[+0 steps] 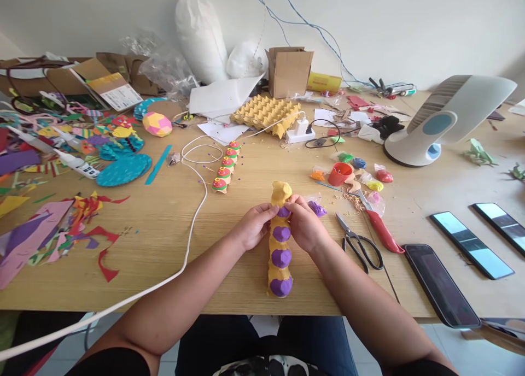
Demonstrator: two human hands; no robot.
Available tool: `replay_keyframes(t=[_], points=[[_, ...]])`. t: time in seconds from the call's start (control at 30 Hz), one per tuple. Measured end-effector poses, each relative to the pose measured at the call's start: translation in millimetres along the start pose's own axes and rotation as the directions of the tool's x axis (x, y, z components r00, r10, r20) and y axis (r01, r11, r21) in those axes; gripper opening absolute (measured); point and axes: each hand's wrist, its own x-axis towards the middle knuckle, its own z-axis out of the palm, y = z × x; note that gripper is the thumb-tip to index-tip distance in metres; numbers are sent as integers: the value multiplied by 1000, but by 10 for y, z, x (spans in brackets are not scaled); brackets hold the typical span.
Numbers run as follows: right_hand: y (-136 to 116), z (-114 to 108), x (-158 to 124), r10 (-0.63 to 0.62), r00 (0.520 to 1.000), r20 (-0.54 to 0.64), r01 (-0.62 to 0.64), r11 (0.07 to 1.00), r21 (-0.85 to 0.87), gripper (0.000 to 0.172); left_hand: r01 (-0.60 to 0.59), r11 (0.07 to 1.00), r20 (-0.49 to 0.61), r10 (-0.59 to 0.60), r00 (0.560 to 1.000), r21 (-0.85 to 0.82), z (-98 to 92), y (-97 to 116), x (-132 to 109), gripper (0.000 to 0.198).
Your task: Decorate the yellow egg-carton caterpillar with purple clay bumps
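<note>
A yellow egg-carton strip (280, 239) lies lengthwise on the wooden table (164, 245) in front of me, with purple clay (281, 257) pressed onto several of its bumps. My left hand (253, 225) and my right hand (304, 224) both pinch the purple clay on the bump near the strip's far end, fingers curled together. The farthest bump (281, 192) is bare yellow. A lump of purple clay in plastic wrap (317, 207) lies just right of my right hand.
Black scissors (360, 245) and a red-handled knife (379, 227) lie to the right, beside three phones (441, 283). A finished decorated carton strip (225, 168), a white cable (192, 223), coloured clay lumps (361, 171), paper scraps (61, 223) and a fan (447, 119) surround the work.
</note>
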Motion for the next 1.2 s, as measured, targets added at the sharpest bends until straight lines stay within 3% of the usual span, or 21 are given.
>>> replay_keyframes(t=[0.47, 0.7, 0.87, 1.0, 1.2], points=[[16, 9, 14, -54, 998, -46, 48, 992, -112, 48, -1, 1000, 1, 1, 1000, 5, 19, -1, -2, 30], [-51, -27, 16, 47, 997, 61, -43, 997, -68, 39, 30, 997, -22, -32, 999, -68, 1, 43, 7, 32], [-17, -66, 56, -25, 991, 135, 45, 988, -145, 50, 20, 996, -15, -22, 1000, -91, -22, 39, 22, 34], [18, -92, 92, -63, 989, 134, 84, 984, -158, 54, 13, 996, -25, -16, 1000, -93, -26, 24, 33, 31], [-44, -113, 89, 12, 990, 143, 14, 984, -178, 47, 16, 996, -35, -19, 999, -92, -34, 27, 44, 34]])
